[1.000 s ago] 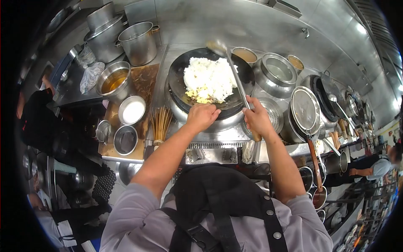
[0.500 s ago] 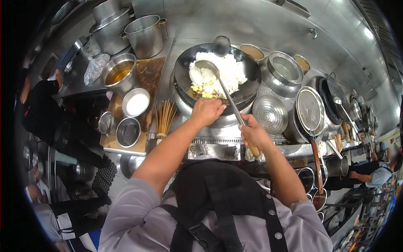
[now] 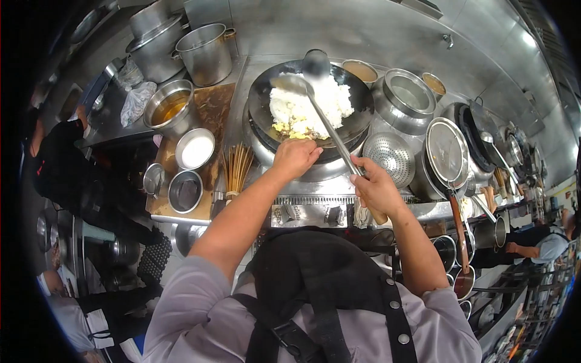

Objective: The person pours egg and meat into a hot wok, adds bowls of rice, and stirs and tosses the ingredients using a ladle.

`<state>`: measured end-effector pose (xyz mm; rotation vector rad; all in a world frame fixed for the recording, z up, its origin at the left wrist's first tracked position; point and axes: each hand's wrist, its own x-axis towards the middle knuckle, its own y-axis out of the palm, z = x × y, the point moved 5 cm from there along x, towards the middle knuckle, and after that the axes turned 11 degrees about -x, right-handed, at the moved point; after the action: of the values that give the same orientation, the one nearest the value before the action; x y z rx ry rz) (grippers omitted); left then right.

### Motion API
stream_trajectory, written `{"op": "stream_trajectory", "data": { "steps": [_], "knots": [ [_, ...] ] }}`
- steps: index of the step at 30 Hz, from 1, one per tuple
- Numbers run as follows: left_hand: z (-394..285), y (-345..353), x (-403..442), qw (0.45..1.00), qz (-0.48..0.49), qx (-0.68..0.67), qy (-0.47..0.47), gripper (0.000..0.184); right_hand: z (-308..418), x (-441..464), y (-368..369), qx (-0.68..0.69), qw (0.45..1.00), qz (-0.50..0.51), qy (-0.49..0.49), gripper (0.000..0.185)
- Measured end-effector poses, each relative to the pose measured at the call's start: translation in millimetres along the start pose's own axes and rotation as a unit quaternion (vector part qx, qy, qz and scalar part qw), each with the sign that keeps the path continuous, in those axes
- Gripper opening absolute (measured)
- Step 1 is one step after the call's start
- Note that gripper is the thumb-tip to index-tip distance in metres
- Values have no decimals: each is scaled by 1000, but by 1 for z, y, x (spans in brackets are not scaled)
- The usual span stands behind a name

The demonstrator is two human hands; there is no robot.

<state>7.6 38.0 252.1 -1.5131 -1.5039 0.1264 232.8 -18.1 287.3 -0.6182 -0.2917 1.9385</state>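
Observation:
A dark wok (image 3: 260,103) sits on the burner in front of me, holding white rice (image 3: 330,100) with yellow egg bits (image 3: 296,129) along its near side. My left hand (image 3: 296,158) is closed at the wok's near rim; the fingertips are partly hidden. Closed round the wooden-ended handle of a long metal ladle (image 3: 330,128) is my right hand (image 3: 378,186). The ladle's bowl lies over the left part of the rice. A dark rounded piece (image 3: 316,65) shows at the wok's far edge.
A perforated strainer (image 3: 388,160) and a lidded pot (image 3: 407,100) stand right of the wok. To the left are a bamboo brush (image 3: 236,169), a bowl of white contents (image 3: 196,149) and a pot of amber liquid (image 3: 169,109). Other people work at the far left and right.
The ladle's bowl has shifted left and up across the rice, and its handle has swung slightly right with my right hand. My left hand stays at the wok's rim.

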Motion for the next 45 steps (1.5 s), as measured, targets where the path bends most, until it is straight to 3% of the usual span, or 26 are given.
{"op": "stream_trajectory", "data": {
  "steps": [3, 5, 8, 14, 16, 22, 25, 29, 32, 36, 39, 42, 44, 45],
  "knots": [
    [0, -1, 3, 1000, 8, 7, -8, 37, -3, 2, 1, 43, 998, -37, -29, 51],
    [-3, 1, -1, 1000, 19, 14, -17, 35, -19, 20, 6, -4, 999, -20, 30, 54],
    [-2, -2, 3, 999, 26, 16, -29, 36, 1, 26, -8, 15, 999, -18, 32, 54],
    [-3, -1, -1, 1000, 5, 7, -5, 37, -23, 13, 8, 36, 998, -43, -6, 46],
    [0, 0, 2, 998, 40, 20, -37, 37, -26, 26, 4, 1, 998, 0, 60, 51],
    [3, 1, -1, 1000, -20, -7, 18, 40, -7, -18, 1, 9, 998, -57, -10, 46],
    [3, 1, 0, 1000, 1, -3, 7, 40, -32, -12, 13, 62, 993, 38, 88, 46],
    [5, 1, -3, 1000, -5, -2, 11, 39, 8, -20, 0, 7, 1000, -12, 8, 47],
    [4, 2, 0, 1000, -8, 6, 9, 38, 8, -24, 13, 60, 998, -6, -16, 47],
    [3, 2, -2, 1000, 6, -7, 14, 38, -9, 17, 0, -5, 999, 25, 38, 50],
    [5, 3, -1, 1000, 8, -3, 0, 37, 22, -15, -4, -8, 1000, 12, 3, 49],
    [2, -2, 2, 1000, 13, 1, -13, 37, -4, -16, 4, 25, 999, 7, -23, 50],
    [2, 3, -3, 1000, 20, 3, -17, 38, -17, -8, 6, -61, 994, 55, 65, 51],
    [2, 2, -3, 1000, 22, -1, -11, 39, -14, -2, 1, -83, 994, 43, 50, 50]
  ]
}}
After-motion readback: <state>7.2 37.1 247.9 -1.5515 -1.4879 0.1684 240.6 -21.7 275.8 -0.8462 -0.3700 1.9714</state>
